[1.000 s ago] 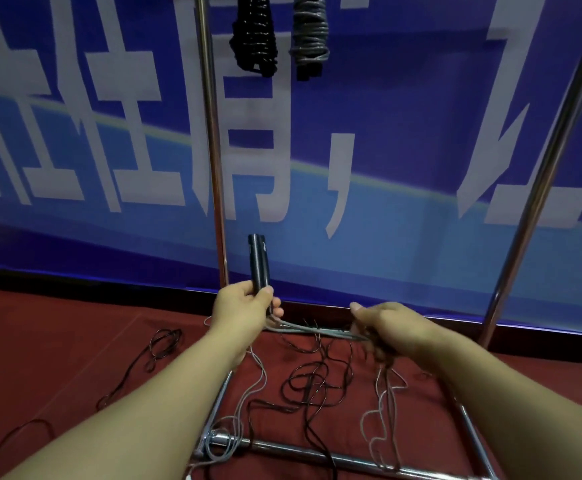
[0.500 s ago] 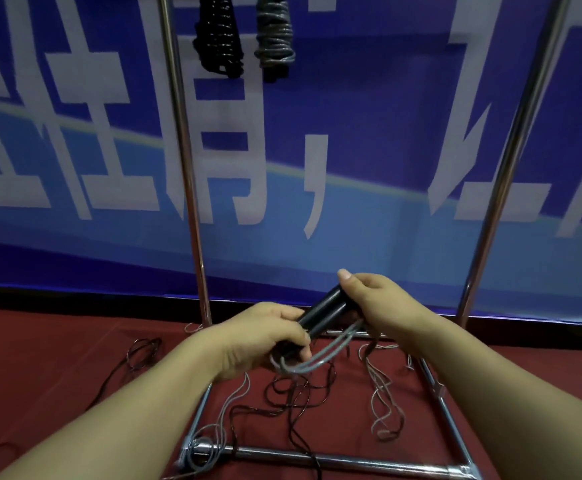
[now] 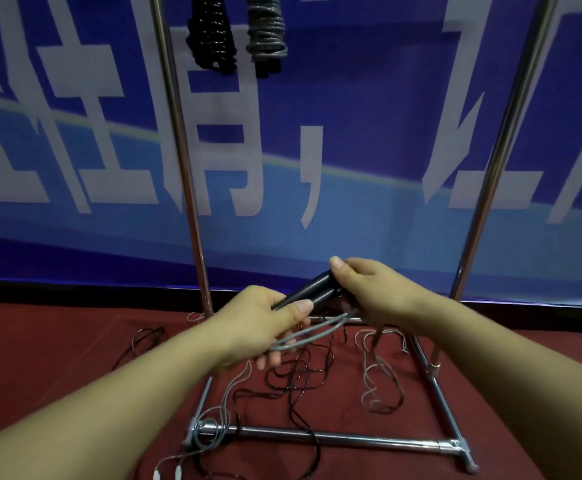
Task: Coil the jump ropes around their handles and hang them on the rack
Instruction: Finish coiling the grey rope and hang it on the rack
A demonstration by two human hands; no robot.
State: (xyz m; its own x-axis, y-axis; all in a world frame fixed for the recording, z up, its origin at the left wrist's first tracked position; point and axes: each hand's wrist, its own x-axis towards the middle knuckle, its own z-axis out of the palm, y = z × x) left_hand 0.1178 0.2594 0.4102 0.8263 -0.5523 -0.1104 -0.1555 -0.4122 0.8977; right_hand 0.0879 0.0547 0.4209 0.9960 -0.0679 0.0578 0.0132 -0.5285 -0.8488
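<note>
Before a blue banner (image 3: 369,133), on red carpet (image 3: 57,358) inside the rack's (image 3: 192,202) base, left hand (image 3: 258,327) and right hand (image 3: 372,292) grip the paired black handles (image 3: 308,292), apparently steadying them to wind grey rope (image 3: 314,332).

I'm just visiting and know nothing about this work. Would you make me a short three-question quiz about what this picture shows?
1. True or false: both the left hand and the right hand grip the black handles.
2. How many coiled ropes already hang at the top of the rack? A) none B) two C) five
3. Fill in: the loose grey rope running between the hands trails down to the red ____.

Key
1. True.
2. B: a black bundle and a grey bundle.
3. Carpet, where more loose ropes lie tangled.
</note>
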